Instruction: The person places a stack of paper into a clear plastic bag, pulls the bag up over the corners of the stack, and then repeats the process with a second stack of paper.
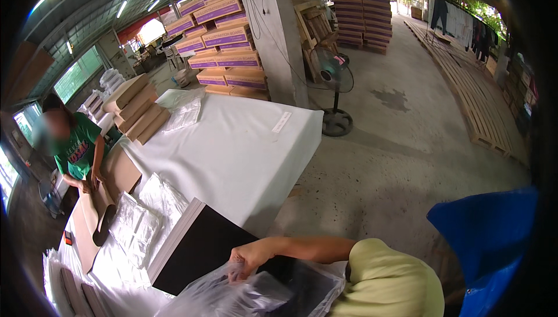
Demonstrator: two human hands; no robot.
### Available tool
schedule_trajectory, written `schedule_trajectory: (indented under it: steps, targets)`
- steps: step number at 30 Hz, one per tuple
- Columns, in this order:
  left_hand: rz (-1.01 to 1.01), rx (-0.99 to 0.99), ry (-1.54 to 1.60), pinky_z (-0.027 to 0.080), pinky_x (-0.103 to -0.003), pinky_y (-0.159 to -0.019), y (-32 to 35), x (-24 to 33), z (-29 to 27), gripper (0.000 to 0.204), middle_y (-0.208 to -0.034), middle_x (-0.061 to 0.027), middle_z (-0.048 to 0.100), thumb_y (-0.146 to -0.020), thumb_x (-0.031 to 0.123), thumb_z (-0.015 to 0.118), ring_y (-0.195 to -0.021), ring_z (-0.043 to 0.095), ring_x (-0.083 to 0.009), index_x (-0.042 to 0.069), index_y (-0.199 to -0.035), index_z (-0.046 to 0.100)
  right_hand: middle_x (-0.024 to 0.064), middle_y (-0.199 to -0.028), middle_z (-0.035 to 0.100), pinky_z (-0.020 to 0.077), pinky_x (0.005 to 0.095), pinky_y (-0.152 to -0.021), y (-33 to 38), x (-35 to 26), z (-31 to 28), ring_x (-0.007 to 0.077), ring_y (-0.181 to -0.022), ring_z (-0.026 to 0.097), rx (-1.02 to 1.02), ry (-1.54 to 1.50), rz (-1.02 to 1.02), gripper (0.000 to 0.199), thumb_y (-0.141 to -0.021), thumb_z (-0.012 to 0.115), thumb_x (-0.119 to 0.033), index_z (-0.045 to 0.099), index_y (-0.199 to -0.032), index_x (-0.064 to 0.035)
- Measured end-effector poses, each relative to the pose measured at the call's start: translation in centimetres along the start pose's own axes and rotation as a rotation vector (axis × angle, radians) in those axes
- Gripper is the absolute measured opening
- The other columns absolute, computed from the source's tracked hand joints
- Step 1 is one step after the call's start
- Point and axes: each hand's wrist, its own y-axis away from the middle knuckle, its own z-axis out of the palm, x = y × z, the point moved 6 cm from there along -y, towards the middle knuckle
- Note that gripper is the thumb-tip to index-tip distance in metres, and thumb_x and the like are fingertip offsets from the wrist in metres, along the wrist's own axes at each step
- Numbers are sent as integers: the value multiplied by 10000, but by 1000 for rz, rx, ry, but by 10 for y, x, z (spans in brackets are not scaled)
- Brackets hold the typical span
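Observation:
My right hand [251, 258] reaches in from the lower right, its fingers closed on the edge of a clear plastic bag [232, 291]. The bag is crumpled and spreads below the hand toward the lower edge. Beneath and beside it lies a thick stack of black-topped boards [203, 238] with pale edges, tilted across the near end of the table. Part of the stack's near side is covered by the plastic and my arm. No part of my left hand shows.
A co-worker in a green shirt [81, 142] handles brown paper [96, 218] at the left. Plastic-wrapped packs [136, 227] lie on the white-covered table [215, 137]; brown packages [136, 108] are stacked at its far left. A fan [336, 93] stands beyond, and a blue chair [488, 235] at right.

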Motion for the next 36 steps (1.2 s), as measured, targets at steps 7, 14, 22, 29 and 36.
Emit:
schedule_trajectory:
  steps: [7, 14, 22, 29, 36]
  targets:
    - [-11, 18, -24, 464, -363, -694, 5, 1, -5, 568, -1028, -155, 529, -702, 144, 664, -836, 539, -220, -12, -1186, 410, 50, -931, 613, 434, 231, -725, 0, -1, -29, 69, -822, 541, 325, -588, -192, 214, -818, 581, -143, 555, -974, 1]
    - [-23, 32, -36, 463, -359, -708, 10, 1, -7, 559, -1018, -154, 534, -699, 135, 668, -837, 536, -217, -18, -1177, 422, 14, -622, 525, 450, 274, -639, 28, -28, -31, 98, -625, 527, 43, -1008, -455, 388, -863, 469, -361, 526, -1044, -23]
    - [-30, 69, -56, 462, -355, -723, 22, 0, -16, 549, -1007, -152, 539, -695, 124, 672, -838, 533, -215, -25, -1167, 436, 0, -652, 481, 393, 246, -527, 51, -6, -11, 84, -523, 444, -12, -769, -449, 701, -698, 680, -347, 340, -1237, -53]
    - [-39, 99, -79, 461, -352, -737, 32, 1, -24, 540, -997, -150, 544, -691, 115, 676, -838, 530, -213, -31, -1159, 448, 40, -896, 544, 438, 245, -664, 58, 31, -26, 96, -751, 525, -4, -425, -138, 948, -500, 820, -65, 284, -1282, -25]
    - [-53, 137, -147, 460, -348, -750, 41, 6, -32, 532, -987, -149, 549, -687, 106, 680, -839, 527, -211, -37, -1150, 461, 53, -968, 558, 429, 257, -788, 55, 20, -33, 122, -879, 526, 311, -166, -106, 649, -646, 676, 46, 394, -1221, -62]
